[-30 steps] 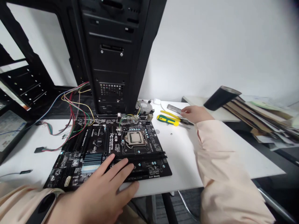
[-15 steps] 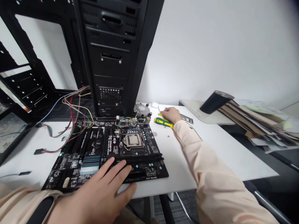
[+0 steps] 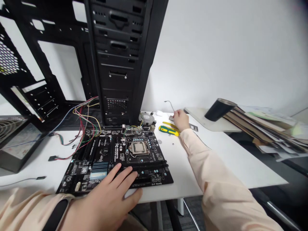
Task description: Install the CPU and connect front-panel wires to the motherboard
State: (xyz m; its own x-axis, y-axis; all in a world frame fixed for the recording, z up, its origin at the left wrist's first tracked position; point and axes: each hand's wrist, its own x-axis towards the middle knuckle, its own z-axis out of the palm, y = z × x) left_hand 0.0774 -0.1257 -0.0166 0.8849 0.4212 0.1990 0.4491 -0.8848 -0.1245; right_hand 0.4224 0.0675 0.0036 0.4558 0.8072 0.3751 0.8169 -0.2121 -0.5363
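My left hand (image 3: 113,189) lies with fingers spread on the front edge of a black motherboard (image 3: 103,150), holding nothing. A silver processor (image 3: 139,147) sits in the board's socket. Farther back on the right, my right hand (image 3: 181,119) pinches a thin grey cable (image 3: 171,105), whose end sticks up to the left. Just in front of that hand lie a green and yellow screwdriver (image 3: 168,130) and a slim yellow tool (image 3: 169,124). A metal plate (image 3: 193,127) lies partly hidden behind the hand.
A black computer case (image 3: 120,67) stands behind the board, with coloured wires (image 3: 83,118) hanging out. Beside it is a round cooler (image 3: 147,118). A black cylinder (image 3: 219,109) and stacked papers (image 3: 257,128) are at the right. A power supply (image 3: 19,144) sits at the left.
My right hand has lifted a thin cable off the table, and its free end now points up. My left hand still rests on the board. The view has shifted slightly.
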